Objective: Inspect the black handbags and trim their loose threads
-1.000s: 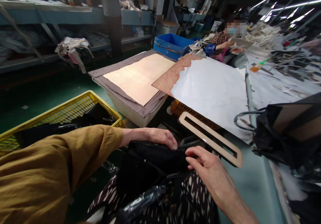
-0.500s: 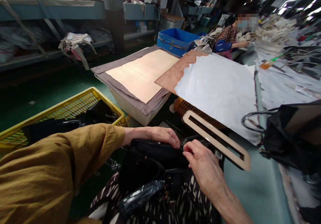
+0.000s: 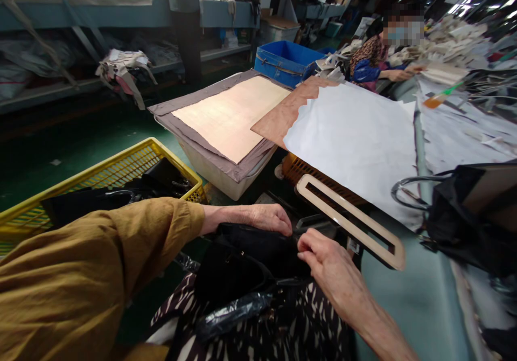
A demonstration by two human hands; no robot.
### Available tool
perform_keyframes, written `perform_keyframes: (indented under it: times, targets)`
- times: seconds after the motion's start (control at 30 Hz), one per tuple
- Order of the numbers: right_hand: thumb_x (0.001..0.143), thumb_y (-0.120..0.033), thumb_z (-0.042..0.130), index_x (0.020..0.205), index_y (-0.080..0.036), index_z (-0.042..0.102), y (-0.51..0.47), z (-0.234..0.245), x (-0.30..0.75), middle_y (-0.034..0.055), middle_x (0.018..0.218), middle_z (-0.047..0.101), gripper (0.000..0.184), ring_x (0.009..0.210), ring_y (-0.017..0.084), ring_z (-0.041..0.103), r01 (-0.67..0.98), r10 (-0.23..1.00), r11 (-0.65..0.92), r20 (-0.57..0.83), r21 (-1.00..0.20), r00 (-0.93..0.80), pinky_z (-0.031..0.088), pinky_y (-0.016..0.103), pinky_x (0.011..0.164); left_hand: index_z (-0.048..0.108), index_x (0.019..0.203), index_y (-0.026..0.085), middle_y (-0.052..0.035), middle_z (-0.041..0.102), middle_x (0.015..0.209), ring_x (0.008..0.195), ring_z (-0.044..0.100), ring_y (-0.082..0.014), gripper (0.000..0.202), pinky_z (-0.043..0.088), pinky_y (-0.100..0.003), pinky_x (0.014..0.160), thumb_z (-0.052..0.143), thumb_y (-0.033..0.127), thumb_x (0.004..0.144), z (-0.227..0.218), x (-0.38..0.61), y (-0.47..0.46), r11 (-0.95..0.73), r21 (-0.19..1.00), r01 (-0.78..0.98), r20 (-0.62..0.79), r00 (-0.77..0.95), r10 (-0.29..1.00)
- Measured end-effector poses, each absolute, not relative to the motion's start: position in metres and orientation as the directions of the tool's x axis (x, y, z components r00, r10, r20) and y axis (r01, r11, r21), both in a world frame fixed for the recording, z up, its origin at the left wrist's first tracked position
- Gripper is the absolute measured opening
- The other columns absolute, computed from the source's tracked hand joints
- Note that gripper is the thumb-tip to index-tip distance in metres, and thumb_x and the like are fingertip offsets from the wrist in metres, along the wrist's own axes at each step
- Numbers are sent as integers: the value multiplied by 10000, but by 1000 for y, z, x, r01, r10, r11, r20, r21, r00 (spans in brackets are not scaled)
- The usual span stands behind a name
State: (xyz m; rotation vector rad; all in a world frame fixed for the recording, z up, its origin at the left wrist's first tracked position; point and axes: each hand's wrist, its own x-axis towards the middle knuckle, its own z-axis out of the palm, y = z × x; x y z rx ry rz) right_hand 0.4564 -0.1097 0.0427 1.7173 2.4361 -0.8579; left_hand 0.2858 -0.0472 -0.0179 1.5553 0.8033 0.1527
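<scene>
A black handbag [image 3: 246, 264] lies on my lap at the bottom centre. My left hand [image 3: 269, 218] grips its top edge with the fingers curled over it. My right hand [image 3: 327, 264] pinches the same edge just to the right of the left hand. A clear plastic wrap [image 3: 230, 312] hangs off the near side of the bag. Just beyond my right hand, a long wooden slotted template [image 3: 349, 220] lies on the table's near edge.
A yellow crate [image 3: 121, 172] with black bags sits at the left. A cloth-covered bin topped with a tan board [image 3: 230, 118] stands ahead. White paper [image 3: 355, 140] covers the table. Another black bag [image 3: 472, 215] rests at right. A seated person [image 3: 375, 62] works at the far end.
My right hand has moved left and closed onto the bag's edge beside my left hand. The view has shifted slightly.
</scene>
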Motion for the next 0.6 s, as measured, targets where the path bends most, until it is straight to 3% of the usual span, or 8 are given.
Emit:
perform_keyframes:
  times: [0.37, 0.6]
  targets:
    - [790, -274, 433, 659, -215, 516, -105, 34, 453, -3, 758, 518, 165, 650, 135, 521, 898, 929, 108, -279, -427, -244, 359, 262, 588, 610, 724, 118, 53, 493, 580, 573, 431, -63, 143, 346, -154, 555, 507, 215, 741, -6, 287, -48, 72, 918, 390, -364, 757, 542]
    - [731, -271, 492, 616, -209, 474, -100, 29, 454, -15, 700, 538, 132, 616, 134, 532, 921, 952, 64, -254, -384, -172, 334, 260, 549, 595, 734, 119, 42, 502, 629, 620, 445, -77, 152, 342, -160, 553, 501, 237, 741, -3, 287, -50, 42, 919, 392, -348, 757, 553]
